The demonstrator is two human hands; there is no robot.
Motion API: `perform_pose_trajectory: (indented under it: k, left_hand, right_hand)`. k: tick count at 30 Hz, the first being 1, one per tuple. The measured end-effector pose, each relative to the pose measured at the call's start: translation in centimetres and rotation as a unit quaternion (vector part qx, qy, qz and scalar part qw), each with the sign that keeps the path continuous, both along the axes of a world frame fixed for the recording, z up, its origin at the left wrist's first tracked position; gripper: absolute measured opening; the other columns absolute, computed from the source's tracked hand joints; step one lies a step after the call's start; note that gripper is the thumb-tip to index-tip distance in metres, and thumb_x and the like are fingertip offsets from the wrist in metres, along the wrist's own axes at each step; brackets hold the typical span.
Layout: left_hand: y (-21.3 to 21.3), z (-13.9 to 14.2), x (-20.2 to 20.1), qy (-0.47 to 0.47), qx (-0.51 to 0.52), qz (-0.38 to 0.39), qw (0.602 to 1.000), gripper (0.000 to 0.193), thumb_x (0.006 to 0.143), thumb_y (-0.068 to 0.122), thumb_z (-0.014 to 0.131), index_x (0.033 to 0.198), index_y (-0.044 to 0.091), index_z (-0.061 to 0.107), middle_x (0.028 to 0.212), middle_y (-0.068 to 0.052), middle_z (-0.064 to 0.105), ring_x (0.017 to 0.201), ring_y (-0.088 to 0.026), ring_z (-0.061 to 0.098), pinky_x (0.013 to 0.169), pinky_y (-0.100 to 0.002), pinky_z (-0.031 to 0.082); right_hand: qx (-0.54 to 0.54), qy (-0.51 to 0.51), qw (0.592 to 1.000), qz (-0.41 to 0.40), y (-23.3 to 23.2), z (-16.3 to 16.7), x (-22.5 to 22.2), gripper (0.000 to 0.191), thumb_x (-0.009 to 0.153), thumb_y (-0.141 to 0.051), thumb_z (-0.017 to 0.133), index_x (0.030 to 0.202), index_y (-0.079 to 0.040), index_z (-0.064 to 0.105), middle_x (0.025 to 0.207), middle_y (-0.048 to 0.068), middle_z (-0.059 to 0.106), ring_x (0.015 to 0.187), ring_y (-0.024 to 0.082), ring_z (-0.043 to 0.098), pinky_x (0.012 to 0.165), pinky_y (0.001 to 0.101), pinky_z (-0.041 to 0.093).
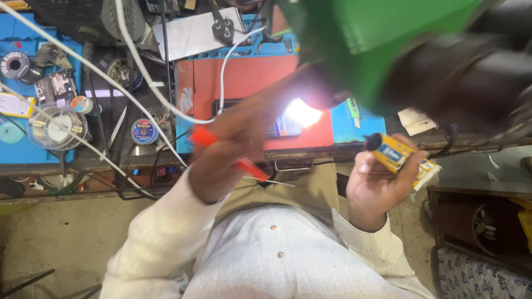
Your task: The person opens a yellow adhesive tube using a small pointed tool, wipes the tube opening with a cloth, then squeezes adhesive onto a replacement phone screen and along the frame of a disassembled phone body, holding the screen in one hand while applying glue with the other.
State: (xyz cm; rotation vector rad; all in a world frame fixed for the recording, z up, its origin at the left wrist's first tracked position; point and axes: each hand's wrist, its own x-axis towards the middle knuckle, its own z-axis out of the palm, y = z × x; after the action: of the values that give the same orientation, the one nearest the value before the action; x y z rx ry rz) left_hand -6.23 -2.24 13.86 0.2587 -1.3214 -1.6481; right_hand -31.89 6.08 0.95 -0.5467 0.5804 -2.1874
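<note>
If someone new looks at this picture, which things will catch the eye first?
The bright white glare of the lamp at centre, under a blurred green shade at top right. Below it, the left hand grips a red-handled screwdriver, and the right hand holds a small yellow tube with a black cap.

The person wears a white long-sleeved shirt with small round buttons down the front, over khaki trousers.

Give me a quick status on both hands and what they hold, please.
Left hand gripping red-handled tool. Right hand holding yellow tube. Green lamp shade overhangs bench.
</note>
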Motion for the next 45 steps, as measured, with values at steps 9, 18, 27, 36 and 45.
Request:
perform_pose_trajectory:
  k: [9,18,27,36,45]
  left_hand:
    - [-2.8,0.2,-5.8,0.025,0.043,-0.06,0.997,0.011,0.099,0.014,0.051,0.103,0.004,0.05,0.099,-0.014,0.062,0.076,-0.015,0.048,0.07,-0.029,0.039]
    - [5.0,-4.6,6.0,-0.095,0.167,0.096,0.977,0.019,0.107,0.007,0.047,0.125,0.004,0.042,0.094,-0.016,0.059,0.061,-0.008,0.043,0.051,-0.021,0.034]
    - [6.3,-7.4,10.4,-0.085,0.213,0.11,0.967,0.017,0.11,0.015,0.044,0.125,0.008,0.041,0.11,-0.012,0.057,0.072,-0.008,0.045,0.065,-0.021,0.038]
    - [3.2,-4.5,16.9,-0.183,0.032,0.278,0.942,0.014,0.112,0.016,0.045,0.123,0.007,0.046,0.116,-0.009,0.061,0.078,-0.007,0.045,0.074,-0.02,0.04]
    - [1.7,-1.3,14.8,-0.388,0.051,0.256,0.884,0.041,0.111,0.022,0.05,0.146,0.003,0.055,0.095,-0.004,0.069,0.07,-0.005,0.061,0.058,-0.021,0.05]
  right_hand:
    - [-0.047,0.255,0.907,-0.331,-2.9,4.7,2.6,0.049,0.111,-0.038,0.058,0.141,-0.006,0.036,0.113,0.023,0.066,0.075,0.028,0.069,0.057,0.0341,0.062]
    - [0.008,0.24,0.916,-0.322,-9.4,6.9,5.4,0.037,0.115,-0.016,0.054,0.146,-0.007,0.037,0.144,0.019,0.047,0.121,0.033,0.066,0.103,0.0446,0.065]
    - [0.021,0.536,0.653,-0.534,-13.0,3.4,4.0,0.08,0.096,-0.023,0.084,0.156,-0.027,0.032,0.152,-0.002,0.043,0.135,0.025,0.054,0.118,0.0404,0.051]
    - [0.058,0.402,0.865,-0.295,-18.0,1.6,-3.4,0.054,0.103,-0.009,0.083,0.137,-0.007,0.041,0.132,0.019,0.059,0.124,0.03,0.062,0.109,0.0478,0.056]
    - [0.151,0.193,0.963,-0.112,-15.1,2.1,-5.7,0.042,0.105,-0.017,0.077,0.132,-0.005,0.047,0.122,0.016,0.06,0.112,0.025,0.067,0.093,0.0372,0.059]
